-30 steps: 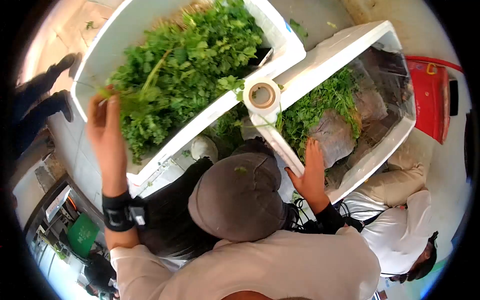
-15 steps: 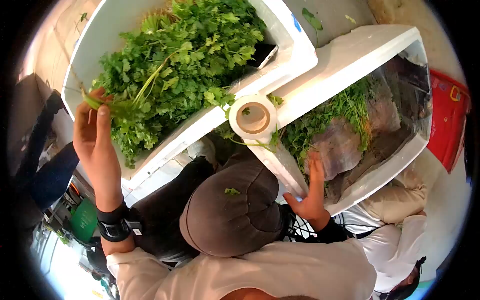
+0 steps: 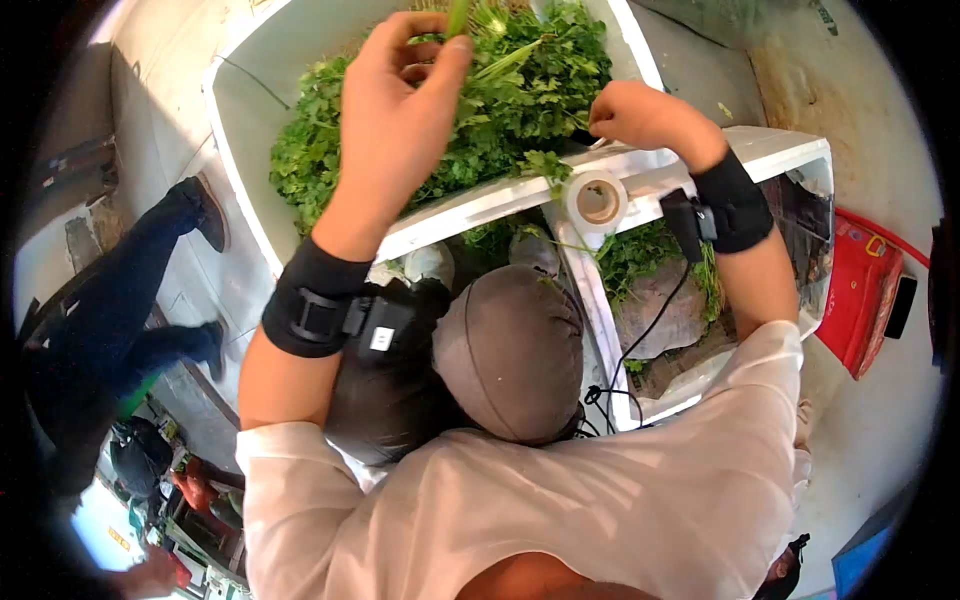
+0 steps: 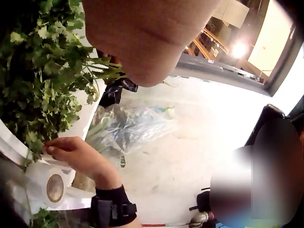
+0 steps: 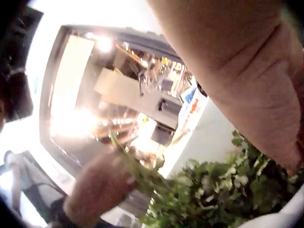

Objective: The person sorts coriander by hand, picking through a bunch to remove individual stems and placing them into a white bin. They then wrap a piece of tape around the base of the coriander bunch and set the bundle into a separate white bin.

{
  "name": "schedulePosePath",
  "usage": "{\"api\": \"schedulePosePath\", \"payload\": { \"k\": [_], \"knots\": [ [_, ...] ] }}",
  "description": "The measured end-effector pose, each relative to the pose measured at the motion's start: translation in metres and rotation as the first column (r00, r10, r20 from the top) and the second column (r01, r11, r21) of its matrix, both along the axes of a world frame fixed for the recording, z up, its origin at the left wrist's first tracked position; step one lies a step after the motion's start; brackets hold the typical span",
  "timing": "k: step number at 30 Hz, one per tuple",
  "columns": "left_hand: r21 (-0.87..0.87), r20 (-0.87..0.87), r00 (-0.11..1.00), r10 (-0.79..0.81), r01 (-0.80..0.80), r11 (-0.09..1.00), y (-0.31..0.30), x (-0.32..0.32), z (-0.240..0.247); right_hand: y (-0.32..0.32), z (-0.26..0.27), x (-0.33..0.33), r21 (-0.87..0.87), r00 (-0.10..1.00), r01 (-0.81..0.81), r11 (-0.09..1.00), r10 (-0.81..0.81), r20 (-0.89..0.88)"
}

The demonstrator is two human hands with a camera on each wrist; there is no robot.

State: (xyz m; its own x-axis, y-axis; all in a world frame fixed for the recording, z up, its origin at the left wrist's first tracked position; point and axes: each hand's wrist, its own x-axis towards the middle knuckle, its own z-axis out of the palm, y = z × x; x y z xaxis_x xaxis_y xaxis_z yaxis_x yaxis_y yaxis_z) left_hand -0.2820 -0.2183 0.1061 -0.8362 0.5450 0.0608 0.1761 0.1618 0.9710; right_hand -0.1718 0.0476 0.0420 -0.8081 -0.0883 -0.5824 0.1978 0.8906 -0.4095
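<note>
My left hand (image 3: 395, 120) is raised over the white foam box (image 3: 240, 190) of cilantro (image 3: 320, 150), pinching a few green stems (image 3: 457, 18) between thumb and fingers. The right wrist view shows these stems trailing down to the leafy heap. My right hand (image 3: 650, 120) bends over the box's near right rim, fingers curled and fingertips low beside the leaves. A dark, flat object with a pale edge (image 3: 590, 138) lies partly hidden beneath those fingertips; I cannot tell whether they grip it. A tape roll (image 3: 597, 202) stands close below the right hand.
A second foam box (image 3: 815, 165) holds greens and a greyish bundle (image 3: 660, 315). A red container (image 3: 855, 295) stands to its right. At the left, a person's legs (image 3: 150, 240) are on the floor. A clear plastic bag (image 4: 137, 126) lies beyond the box.
My left hand has moved right across the cilantro with the stems. The right hand has left the greyish bundle in the second box and come up to the first box's rim.
</note>
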Motion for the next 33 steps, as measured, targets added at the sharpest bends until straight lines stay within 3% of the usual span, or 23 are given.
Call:
{"api": "schedulePosePath", "payload": {
  "k": [4,5,8,10,12,20,22,27,33],
  "knots": [
    [-0.008,-0.032,0.999,0.018,-0.018,1.0,0.002,-0.003,0.005,-0.025,-0.027,-0.02,0.156,0.959,-0.238,0.959,0.206,0.194],
    [-0.033,-0.04,0.999,0.037,-0.038,0.999,0.001,-0.003,0.007,-0.028,-0.04,-0.026,0.191,0.919,-0.258,0.947,0.179,0.351],
    [-0.082,-0.096,0.992,0.085,-0.093,0.992,0.006,0.003,0.028,-0.029,-0.056,-0.031,0.227,0.891,-0.334,0.915,0.228,0.393],
    [-0.077,-0.022,0.993,0.113,-0.114,0.99,0.005,0.002,0.033,-0.027,-0.063,-0.029,0.25,0.895,-0.344,0.905,0.236,0.378],
    [0.045,-0.077,0.991,0.111,-0.108,0.993,0.006,-0.003,0.032,-0.027,-0.064,-0.028,0.217,0.891,-0.328,0.919,0.225,0.394],
    [0.085,-0.051,0.991,0.124,-0.12,0.989,0.005,-0.01,0.027,-0.03,-0.079,-0.037,0.272,0.801,-0.498,0.823,0.317,0.507],
    [0.108,-0.027,0.992,0.122,-0.118,0.987,0.003,-0.01,0.027,-0.029,-0.082,-0.036,0.265,0.791,-0.506,0.821,0.32,0.521],
    [0.07,-0.179,0.971,0.157,-0.146,0.987,-0.005,-0.012,0.028,-0.028,-0.093,-0.031,0.292,0.83,-0.462,0.837,0.292,0.475],
    [0.127,-0.146,0.977,0.158,-0.14,0.982,-0.008,-0.012,0.029,-0.032,-0.087,-0.033,0.328,0.848,-0.417,0.848,0.233,0.476]
  ]
}}
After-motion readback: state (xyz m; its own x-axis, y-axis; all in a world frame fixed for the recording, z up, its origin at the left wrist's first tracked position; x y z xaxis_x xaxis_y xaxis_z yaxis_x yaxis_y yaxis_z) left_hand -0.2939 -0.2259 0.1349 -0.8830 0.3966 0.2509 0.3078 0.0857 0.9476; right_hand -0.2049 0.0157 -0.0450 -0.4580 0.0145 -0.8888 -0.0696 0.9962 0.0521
